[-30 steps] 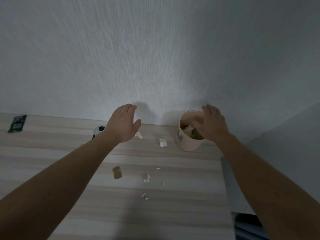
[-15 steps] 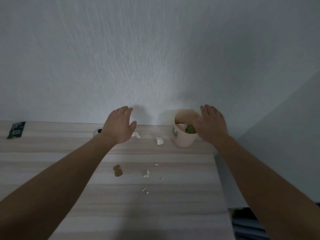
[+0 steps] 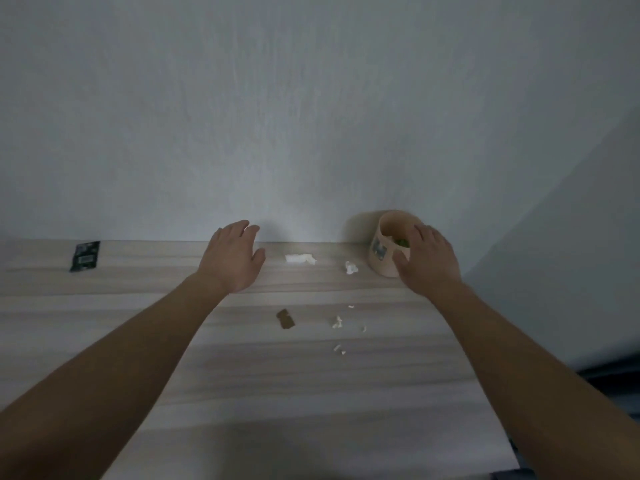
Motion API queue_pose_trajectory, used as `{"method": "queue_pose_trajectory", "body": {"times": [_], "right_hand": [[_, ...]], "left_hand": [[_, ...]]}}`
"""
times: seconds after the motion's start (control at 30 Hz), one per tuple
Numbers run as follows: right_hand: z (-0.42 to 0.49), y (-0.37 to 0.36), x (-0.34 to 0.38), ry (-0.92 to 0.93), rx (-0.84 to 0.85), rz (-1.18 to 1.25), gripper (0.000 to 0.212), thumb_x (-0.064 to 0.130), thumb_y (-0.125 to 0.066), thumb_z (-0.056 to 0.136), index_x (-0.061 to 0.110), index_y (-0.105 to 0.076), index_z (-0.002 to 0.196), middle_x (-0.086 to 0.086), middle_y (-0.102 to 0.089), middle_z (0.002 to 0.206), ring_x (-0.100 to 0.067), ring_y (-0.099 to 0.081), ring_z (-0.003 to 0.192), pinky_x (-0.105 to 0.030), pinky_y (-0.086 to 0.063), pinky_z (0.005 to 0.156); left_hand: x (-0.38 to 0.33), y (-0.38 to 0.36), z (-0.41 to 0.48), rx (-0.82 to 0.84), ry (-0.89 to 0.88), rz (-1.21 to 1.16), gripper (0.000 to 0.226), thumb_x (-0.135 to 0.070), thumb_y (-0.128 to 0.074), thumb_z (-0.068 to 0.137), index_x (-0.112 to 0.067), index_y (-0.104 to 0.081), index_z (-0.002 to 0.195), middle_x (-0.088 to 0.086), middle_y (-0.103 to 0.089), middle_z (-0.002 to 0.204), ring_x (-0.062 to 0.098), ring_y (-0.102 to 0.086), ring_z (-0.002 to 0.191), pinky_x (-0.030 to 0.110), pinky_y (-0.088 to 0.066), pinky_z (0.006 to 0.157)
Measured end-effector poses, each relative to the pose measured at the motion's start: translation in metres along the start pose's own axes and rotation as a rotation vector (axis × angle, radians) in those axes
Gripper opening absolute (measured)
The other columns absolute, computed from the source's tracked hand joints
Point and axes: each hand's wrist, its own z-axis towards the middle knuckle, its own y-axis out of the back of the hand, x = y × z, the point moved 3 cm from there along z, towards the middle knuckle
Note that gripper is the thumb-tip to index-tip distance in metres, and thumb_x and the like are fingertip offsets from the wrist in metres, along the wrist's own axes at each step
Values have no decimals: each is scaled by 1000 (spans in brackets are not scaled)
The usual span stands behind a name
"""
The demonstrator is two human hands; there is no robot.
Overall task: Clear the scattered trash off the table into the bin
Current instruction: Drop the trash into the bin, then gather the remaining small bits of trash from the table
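A small beige bin (image 3: 382, 252) stands at the table's far right by the wall, with white and green scraps inside. My right hand (image 3: 427, 263) hovers in front of its rim, fingers apart, holding nothing. My left hand (image 3: 232, 259) is spread open over the back of the table. A white tissue wad (image 3: 299, 259) lies just right of it, and a smaller crumpled white piece (image 3: 351, 267) lies beside the bin. A brown scrap (image 3: 286, 319) and several white crumbs (image 3: 337, 322) lie mid-table. A dark wrapper (image 3: 85, 256) lies far left.
The pale wood table (image 3: 242, 393) runs against a grey wall (image 3: 311, 116). Its right edge drops off beside a side wall, with dark objects low at the right corner.
The view has shifted, so the table contents sit further right and lower. My left hand has moved off the tissue wad, which now shows fully. My right hand stays by the bin.
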Motion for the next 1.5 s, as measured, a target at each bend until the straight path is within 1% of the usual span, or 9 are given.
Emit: {"method": "queue_pose_trajectory", "body": {"times": [0.13,0.33,0.43,0.53,0.7,0.87,1.03,1.27,1.5], "right_hand": [[-23,-9,54,2,8,9,53,38,-47,90,9,-43,134,-14,-49,133,-34,-45,122,-44,-38,99],[-47,-26,103,52,15,25,42,36,-49,88,6,-51,117,-14,-56,119,-34,-49,113,-43,-41,95],[-43,-32,116,52,25,37,46,40,-41,86,7,-51,117,-13,-57,118,-33,-49,113,-43,-41,95],[-33,-41,126,69,48,59,52,42,-37,85,9,-48,123,-12,-55,123,-33,-48,116,-44,-41,97],[-3,-71,153,98,126,106,54,37,-44,91,9,-40,136,-12,-47,139,-30,-40,129,-43,-34,108],[25,-105,209,178,200,161,56,37,-46,89,7,-40,136,-14,-46,139,-32,-40,130,-45,-34,108],[31,-139,277,242,277,174,56,38,-45,90,9,-38,137,-12,-44,140,-29,-39,130,-43,-33,108],[40,-185,345,189,335,167,57,39,-46,91,8,-37,138,-12,-44,140,-28,-39,129,-43,-35,107],[31,-234,389,130,455,172,58,39,-49,89,12,-35,139,-12,-40,143,-31,-37,131,-44,-36,105]], "left_hand": [[52,12,-28,7,15,9,53,-32,-45,96,-6,-40,142,18,-39,148,34,-34,137,46,-25,115],[113,17,-58,31,72,35,53,-33,-46,95,-5,-41,140,18,-44,143,35,-39,132,46,-29,113],[132,13,-61,33,102,43,54,-34,-46,95,-5,-40,141,18,-43,144,34,-37,134,47,-28,114],[145,8,-60,43,141,46,55,-34,-46,96,-6,-38,143,18,-40,147,34,-34,137,47,-25,116],[175,5,-69,66,214,72,56,-35,-46,96,-7,-38,143,19,-39,148,35,-35,136,47,-27,115],[232,10,-76,56,333,111,58,-35,-46,96,-6,-34,145,20,-36,151,36,-32,139,47,-26,116],[296,7,-70,82,393,116,58,-34,-48,95,-5,-36,144,21,-37,149,38,-36,135,49,-30,113],[385,-15,-29,122,357,84,56,-26,-51,94,0,-36,142,23,-39,147,39,-37,133,48,-30,112],[454,-52,3,197,302,58,53,-18,-57,90,5,-42,136,27,-40,143,45,-41,128,52,-38,105]]}}
